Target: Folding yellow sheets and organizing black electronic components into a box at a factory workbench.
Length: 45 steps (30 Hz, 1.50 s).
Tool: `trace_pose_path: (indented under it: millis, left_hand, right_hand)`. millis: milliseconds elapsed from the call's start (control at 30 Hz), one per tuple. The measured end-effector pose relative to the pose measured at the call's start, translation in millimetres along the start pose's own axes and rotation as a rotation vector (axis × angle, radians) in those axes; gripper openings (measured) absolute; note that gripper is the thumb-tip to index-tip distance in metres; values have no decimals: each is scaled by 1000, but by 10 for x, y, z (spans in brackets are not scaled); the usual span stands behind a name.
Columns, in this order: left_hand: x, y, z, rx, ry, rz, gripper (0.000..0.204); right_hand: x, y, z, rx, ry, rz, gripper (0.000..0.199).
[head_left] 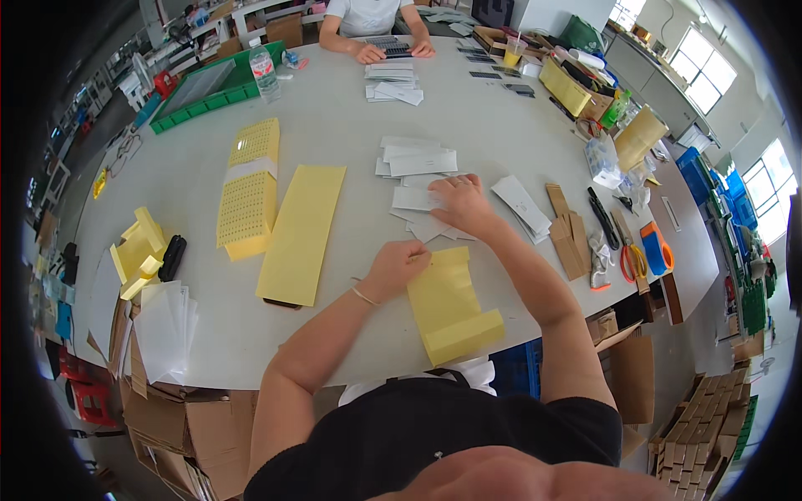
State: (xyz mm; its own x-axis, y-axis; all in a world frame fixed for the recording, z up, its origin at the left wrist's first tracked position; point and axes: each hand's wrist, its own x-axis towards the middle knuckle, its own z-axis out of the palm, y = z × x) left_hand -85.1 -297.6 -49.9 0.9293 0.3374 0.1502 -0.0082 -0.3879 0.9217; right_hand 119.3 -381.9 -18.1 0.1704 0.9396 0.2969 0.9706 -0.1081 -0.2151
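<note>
My left hand (pixel 399 265) is closed at the upper left corner of a creased yellow paper sheet (pixel 447 296), whose near end is folded up into a flap. Ahead and to the right, my right hand (pixel 464 203) bends its fingers over a white paper packet (pixel 413 199) in a loose, overlapping pile. More white packets (pixel 430 160) lie just beyond it. A separate few packets (pixel 520 200) are fanned out right of my right wrist. Left of my left hand lies a stack of flat yellow sheets (pixel 302 230).
A banded yellow stack (pixel 251 188) stands left, near a green tray (pixel 209 88) and water bottle (pixel 264 71). Scissors (pixel 635 263), an orange tape dispenser (pixel 657 249) and cardboard pieces (pixel 570 238) lie right. Across the table, a person's hands (pixel 372 53) hold a dark ridged object.
</note>
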Motion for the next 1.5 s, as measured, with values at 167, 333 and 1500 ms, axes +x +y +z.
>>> trace_pose_path:
  millis: [167,333,1500]
  left_hand:
    - [105,10,-19,35,38,28,26]
    - [187,-59,-94,16,62,8,25]
    - [172,-86,-88,30,16,56,21]
  right_hand:
    - [-499,590,-298,-143,134,505,38]
    - [-546,304,-350,170,386,204,25]
    - [-11,186,-175,225,-106,-41,41]
